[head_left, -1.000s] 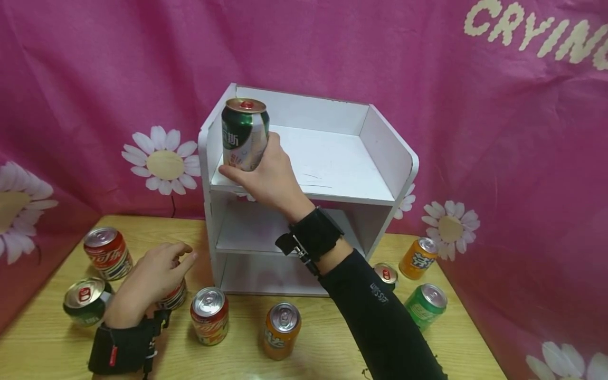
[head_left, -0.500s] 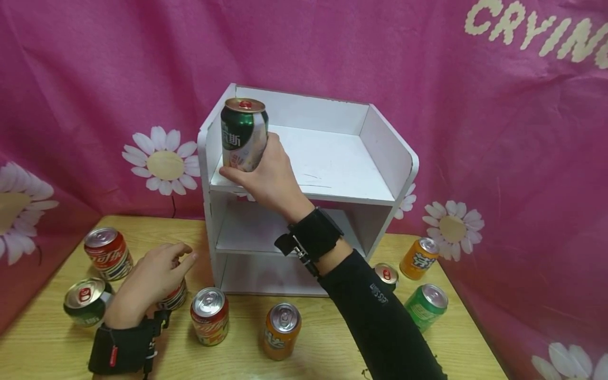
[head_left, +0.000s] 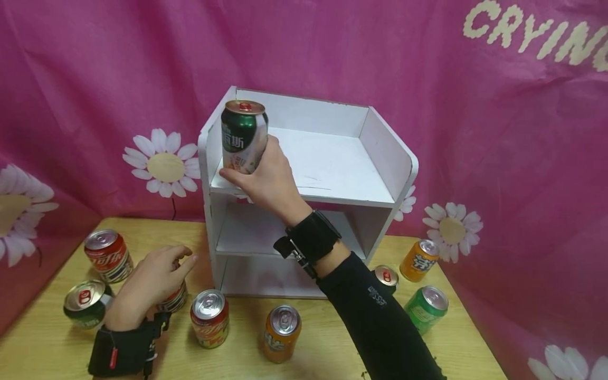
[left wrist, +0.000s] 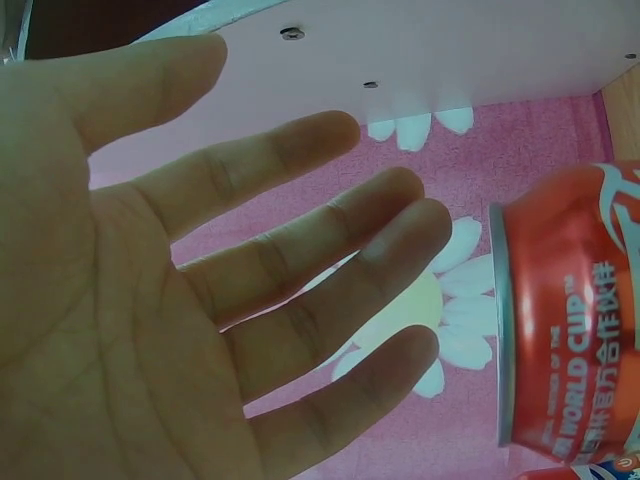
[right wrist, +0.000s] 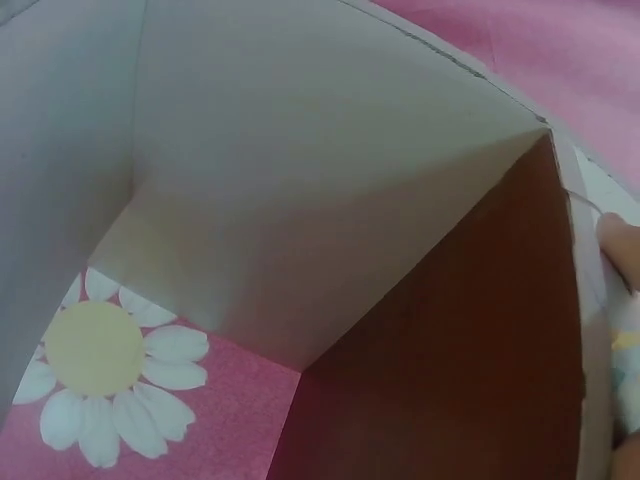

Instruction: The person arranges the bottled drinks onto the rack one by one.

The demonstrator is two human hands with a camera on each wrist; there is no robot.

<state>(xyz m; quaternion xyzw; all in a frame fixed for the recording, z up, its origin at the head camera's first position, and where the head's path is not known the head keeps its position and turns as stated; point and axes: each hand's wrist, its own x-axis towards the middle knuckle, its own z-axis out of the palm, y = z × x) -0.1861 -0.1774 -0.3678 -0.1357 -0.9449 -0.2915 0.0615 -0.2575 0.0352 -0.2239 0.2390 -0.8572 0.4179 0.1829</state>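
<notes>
My right hand [head_left: 275, 177] grips a green and white drink can [head_left: 243, 134] with a gold top and red tab. The can is upright at the left front corner of the white shelf unit's top level [head_left: 332, 163]. In the right wrist view only parts of the right fingers [right wrist: 622, 248] show, past the shelf's edge. My left hand [head_left: 154, 277] hovers over the left of the table, fingers apart and relaxed, holding nothing. Partly hidden beneath it stands a red can [head_left: 176, 301]. In the left wrist view a red can [left wrist: 570, 320] is just beyond the fingertips.
On the left stand a red can [head_left: 109, 256] and a green can [head_left: 87, 306]. In front are a red can [head_left: 209, 319] and an orange can [head_left: 281, 335]. On the right are an orange can [head_left: 419, 261], a green can [head_left: 425, 311] and a gold-topped can [head_left: 387, 277] partly behind the sleeve.
The green and white can has turned slightly in my right hand, showing more of its lettering. Both hands stay in nearly the same place.
</notes>
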